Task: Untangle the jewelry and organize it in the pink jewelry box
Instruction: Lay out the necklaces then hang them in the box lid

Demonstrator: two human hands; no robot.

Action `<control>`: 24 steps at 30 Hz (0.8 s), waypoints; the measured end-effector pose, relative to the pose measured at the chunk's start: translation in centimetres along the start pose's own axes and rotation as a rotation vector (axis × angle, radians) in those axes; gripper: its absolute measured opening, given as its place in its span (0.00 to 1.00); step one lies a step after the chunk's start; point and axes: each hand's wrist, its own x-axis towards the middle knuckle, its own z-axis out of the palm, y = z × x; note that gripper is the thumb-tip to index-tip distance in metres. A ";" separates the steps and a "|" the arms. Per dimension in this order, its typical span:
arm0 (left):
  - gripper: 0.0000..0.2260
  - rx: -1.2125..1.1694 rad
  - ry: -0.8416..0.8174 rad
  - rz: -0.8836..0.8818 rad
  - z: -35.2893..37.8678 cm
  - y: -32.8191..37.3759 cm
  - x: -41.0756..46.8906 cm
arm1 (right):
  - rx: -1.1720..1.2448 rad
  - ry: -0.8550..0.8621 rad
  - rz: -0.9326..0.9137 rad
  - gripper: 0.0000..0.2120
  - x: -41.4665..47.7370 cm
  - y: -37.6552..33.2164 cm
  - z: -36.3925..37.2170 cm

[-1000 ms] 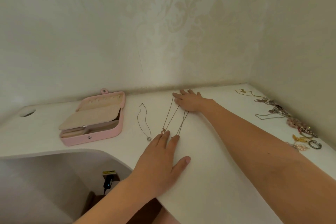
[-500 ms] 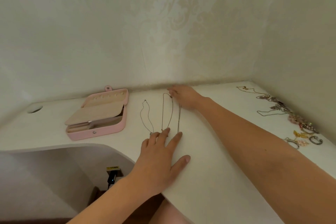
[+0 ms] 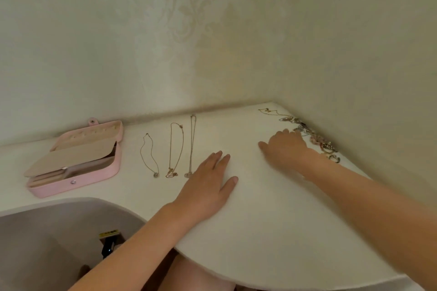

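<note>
Beside flat left hand, three necklaces, right hand near tangled jewelry

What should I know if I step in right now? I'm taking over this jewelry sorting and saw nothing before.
Left hand: flat on the desk, empty.
Right hand: open, reaching toward the tangled jewelry pile along the right wall.
Done: three necklaces lie straightened side by side, right of the pink jewelry box, which is open.
Left: untangle the pile, then put everything into the box.
</note>
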 end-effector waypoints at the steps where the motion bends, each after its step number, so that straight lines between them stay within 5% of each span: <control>1: 0.27 -0.016 -0.003 -0.001 0.0 0.2 0.4 | 0.006 0.011 -0.011 0.27 -0.3 0.1 0.2; 7: 0.25 -0.045 0.015 0.013 0.3 0.6 2.0 | 0.089 0.115 -0.277 0.20 -2.4 -2.4 0.9; 10: 0.26 -0.063 0.033 0.011 0.3 0.8 2.1 | 0.475 0.129 -0.454 0.15 -3.2 -3.1 0.7; 14: 0.26 -0.041 0.031 0.026 0.3 0.9 1.9 | 0.922 0.142 -0.373 0.18 -2.7 -1.6 -1.2; 18: 0.28 0.002 -0.068 0.098 0.6 0.9 2.1 | 0.890 0.241 -0.308 0.19 -1.4 2.1 -1.9; 24: 0.28 0.038 -0.111 0.121 0.7 0.9 1.9 | 0.696 0.069 -0.304 0.22 -0.3 5.5 -1.2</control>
